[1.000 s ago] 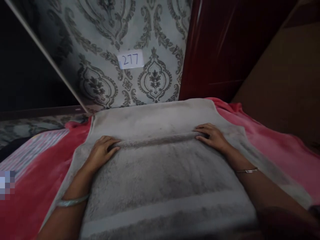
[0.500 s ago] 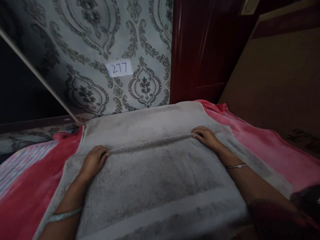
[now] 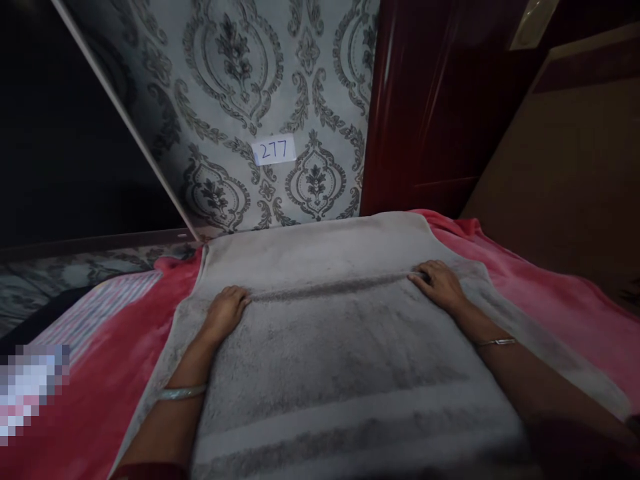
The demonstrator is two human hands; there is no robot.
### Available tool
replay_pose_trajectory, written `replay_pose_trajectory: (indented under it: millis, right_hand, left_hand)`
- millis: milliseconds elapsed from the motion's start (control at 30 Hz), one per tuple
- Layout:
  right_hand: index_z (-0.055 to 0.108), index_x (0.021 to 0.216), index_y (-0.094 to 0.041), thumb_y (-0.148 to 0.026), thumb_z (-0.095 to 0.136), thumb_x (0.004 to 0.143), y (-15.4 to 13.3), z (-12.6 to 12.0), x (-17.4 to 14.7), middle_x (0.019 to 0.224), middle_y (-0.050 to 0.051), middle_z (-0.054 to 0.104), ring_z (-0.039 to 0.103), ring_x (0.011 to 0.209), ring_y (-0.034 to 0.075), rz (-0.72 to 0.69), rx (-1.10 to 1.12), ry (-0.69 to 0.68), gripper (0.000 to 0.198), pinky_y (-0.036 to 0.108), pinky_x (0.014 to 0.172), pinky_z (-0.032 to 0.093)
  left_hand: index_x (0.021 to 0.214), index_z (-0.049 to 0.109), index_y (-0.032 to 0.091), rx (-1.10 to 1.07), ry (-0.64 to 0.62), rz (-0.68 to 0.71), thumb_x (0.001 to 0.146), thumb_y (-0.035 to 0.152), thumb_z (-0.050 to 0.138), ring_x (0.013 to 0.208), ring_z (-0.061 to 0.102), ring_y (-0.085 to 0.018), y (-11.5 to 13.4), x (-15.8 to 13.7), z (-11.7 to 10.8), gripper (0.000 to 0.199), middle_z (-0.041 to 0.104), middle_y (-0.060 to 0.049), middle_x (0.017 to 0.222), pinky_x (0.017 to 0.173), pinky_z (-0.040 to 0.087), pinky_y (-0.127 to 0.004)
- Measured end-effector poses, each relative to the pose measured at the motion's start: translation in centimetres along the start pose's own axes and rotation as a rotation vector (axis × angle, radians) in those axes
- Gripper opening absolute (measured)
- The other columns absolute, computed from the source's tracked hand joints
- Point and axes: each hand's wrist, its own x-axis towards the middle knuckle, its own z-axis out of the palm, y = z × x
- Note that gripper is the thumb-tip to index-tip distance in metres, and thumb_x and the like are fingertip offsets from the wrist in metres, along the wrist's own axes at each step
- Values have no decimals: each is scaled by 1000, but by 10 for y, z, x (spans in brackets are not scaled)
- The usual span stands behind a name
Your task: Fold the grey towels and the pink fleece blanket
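A grey towel [image 3: 320,340] with lighter stripes lies spread out, and a low crease runs across it between my hands. At the left end of that crease, my left hand [image 3: 226,312] has its fingers curled onto the cloth, thumb close to them. My right hand [image 3: 440,285] is at the other end, with thumb and fingers closed around the crease and a small dark gap between them. Both hands are closed on the towel; the fingertips are partly hidden. The towel's paler far part [image 3: 320,250] stretches up to the wall.
Red-pink blanket [image 3: 540,283] shows on both sides under the towel. Striped cloth [image 3: 117,303] is at the left. Behind are a patterned wall [image 3: 235,87] with a paper marked 277 [image 3: 274,149], a dark screen-like panel [image 3: 85,133], a dark red door [image 3: 420,100] and a large brown board [image 3: 575,167].
The view has shifted, so everything sits farther right in the picture. My right thumb stands slightly farther from the fingers. The towel and crease look much the same.
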Motion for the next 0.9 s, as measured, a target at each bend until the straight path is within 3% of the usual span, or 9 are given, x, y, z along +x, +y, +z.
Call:
replay_pose_trajectory:
  millis: [200, 633, 767, 900]
  right_hand:
    - [64, 82, -22, -57, 44, 90, -4, -2, -6, 84, 13, 67, 60, 84, 31, 49, -44, 38, 41, 45, 78, 48]
    - [59, 75, -23, -54, 51, 73, -20, -14, -5, 90, 21, 69, 62, 92, 35, 246, -21, -94, 32, 48, 85, 47]
    - [54, 69, -26, -54, 52, 70, -12, -9, -5, 86, 21, 69, 62, 86, 34, 247, -72, -110, 28, 47, 80, 46]
    - [52, 64, -29, -58, 52, 67, -13, -10, -1, 84, 22, 70, 64, 82, 36, 226, -63, -82, 29, 49, 74, 47]
  left_hand:
    - [85, 64, 21, -2, -43, -48, 91, 23, 50, 96, 62, -28, 9, -1, -1, 16, 69, -11, 92, 86, 48, -39]
    - [105, 69, 17, -18, -139, -153, 96, 22, 53, 111, 58, -26, 26, -14, -15, 19, 69, -12, 111, 94, 43, -37]
    - [111, 69, 19, -16, -162, -199, 96, 23, 55, 118, 55, -27, 20, -21, -23, 22, 67, -12, 120, 96, 41, -39]
    - [103, 72, 19, -43, -152, -322, 94, 24, 58, 117, 57, -27, 2, -30, -27, 18, 69, -12, 116, 97, 42, -37]
